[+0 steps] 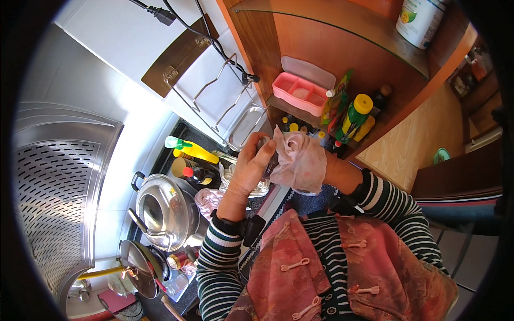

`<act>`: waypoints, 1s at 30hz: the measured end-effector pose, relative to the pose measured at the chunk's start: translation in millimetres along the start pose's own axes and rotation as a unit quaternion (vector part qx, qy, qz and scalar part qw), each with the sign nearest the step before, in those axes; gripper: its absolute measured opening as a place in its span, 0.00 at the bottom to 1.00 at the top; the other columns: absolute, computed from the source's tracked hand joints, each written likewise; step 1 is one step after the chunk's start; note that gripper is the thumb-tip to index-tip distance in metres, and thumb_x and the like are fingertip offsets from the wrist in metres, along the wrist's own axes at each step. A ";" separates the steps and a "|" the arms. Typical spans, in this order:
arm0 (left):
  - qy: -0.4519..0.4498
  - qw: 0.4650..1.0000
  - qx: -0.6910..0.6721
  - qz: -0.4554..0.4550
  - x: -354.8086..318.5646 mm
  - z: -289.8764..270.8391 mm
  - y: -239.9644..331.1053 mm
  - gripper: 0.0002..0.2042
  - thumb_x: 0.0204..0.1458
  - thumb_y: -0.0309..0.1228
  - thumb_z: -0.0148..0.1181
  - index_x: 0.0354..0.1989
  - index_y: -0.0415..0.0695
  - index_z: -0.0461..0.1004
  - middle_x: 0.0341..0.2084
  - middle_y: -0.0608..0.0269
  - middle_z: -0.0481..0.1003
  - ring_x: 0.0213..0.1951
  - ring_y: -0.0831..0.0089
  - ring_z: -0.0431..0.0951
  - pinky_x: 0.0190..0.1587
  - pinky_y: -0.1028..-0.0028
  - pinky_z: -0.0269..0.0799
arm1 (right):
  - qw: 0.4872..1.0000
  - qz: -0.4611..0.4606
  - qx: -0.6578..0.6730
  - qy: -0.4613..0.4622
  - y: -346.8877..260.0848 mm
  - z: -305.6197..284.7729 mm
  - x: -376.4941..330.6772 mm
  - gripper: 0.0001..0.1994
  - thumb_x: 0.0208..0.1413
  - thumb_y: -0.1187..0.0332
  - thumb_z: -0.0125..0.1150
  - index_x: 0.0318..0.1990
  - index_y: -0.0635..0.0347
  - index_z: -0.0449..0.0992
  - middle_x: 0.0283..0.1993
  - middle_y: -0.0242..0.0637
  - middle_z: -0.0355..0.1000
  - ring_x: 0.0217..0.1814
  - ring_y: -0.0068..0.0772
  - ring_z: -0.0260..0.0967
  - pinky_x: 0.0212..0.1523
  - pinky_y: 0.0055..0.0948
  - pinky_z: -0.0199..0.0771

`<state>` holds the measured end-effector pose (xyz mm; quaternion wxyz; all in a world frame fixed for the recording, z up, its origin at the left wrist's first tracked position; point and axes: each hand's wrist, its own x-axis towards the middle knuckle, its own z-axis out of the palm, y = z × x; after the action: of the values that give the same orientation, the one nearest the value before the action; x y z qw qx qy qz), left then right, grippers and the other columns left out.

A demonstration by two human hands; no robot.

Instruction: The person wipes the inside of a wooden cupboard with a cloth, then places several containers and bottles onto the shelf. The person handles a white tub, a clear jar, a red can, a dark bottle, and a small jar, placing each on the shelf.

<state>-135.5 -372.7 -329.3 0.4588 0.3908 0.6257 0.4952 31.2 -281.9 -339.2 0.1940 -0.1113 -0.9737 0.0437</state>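
Note:
My left hand (250, 165) is closed around a dark, shiny object (271, 160) that shows only in part between the hands; its kind I cannot make out. A pale pink cloth (299, 158) lies bunched over my right hand (338, 174) and covers its fingers. The cloth touches the dark object and comes close to my left thumb. Both hands are raised together in front of my body, above the counter's edge. Below my left wrist, another crumpled pink cloth (209, 202) rests on the counter beside clear plastic wrapping (259, 188).
A lidded steel pot (160, 208) and a dark pan (140, 267) stand at the left. Behind my left hand are a yellow bottle (199, 152) and a red-capped bottle (199, 175). The wooden shelf (300, 109) holds a pink divided box (301, 95) and a yellow-capped container (356, 115).

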 end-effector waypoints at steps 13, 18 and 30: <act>-0.101 0.994 -0.049 0.002 6.7 -13.6 -3.6 0.28 0.51 0.49 0.60 0.53 0.40 0.73 0.41 0.62 0.78 0.44 0.74 0.75 0.50 0.76 0.68 | 0.963 -0.098 0.181 -0.171 42.5 5.8 -11.1 0.21 0.41 0.63 0.66 0.43 0.63 0.70 0.54 0.60 0.69 0.54 0.61 0.66 0.63 0.50 0.61; -0.112 0.991 -0.074 -0.001 12.7 -19.1 2.3 0.35 0.49 0.53 0.61 0.59 0.38 0.71 0.45 0.58 0.77 0.48 0.68 0.77 0.53 0.72 0.70 | 0.941 -0.169 0.027 -0.293 38.4 25.4 -13.5 0.24 0.47 0.60 0.65 0.51 0.61 0.72 0.55 0.66 0.67 0.59 0.59 0.65 0.65 0.48 0.60; -0.027 0.960 -0.240 0.141 -5.0 20.6 1.0 0.47 0.54 0.64 0.59 0.72 0.40 0.56 0.65 0.52 0.66 0.66 0.60 0.67 0.68 0.59 0.59 | 0.999 0.003 0.039 -0.010 19.3 -34.8 6.4 0.17 0.29 0.61 0.72 0.27 0.61 0.77 0.38 0.67 0.65 0.45 0.64 0.64 0.55 0.52 0.65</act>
<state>-114.3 -371.9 -329.2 0.4810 0.3666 0.4147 0.6799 42.8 -260.2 -307.2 0.1887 -0.1063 -0.9727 0.0836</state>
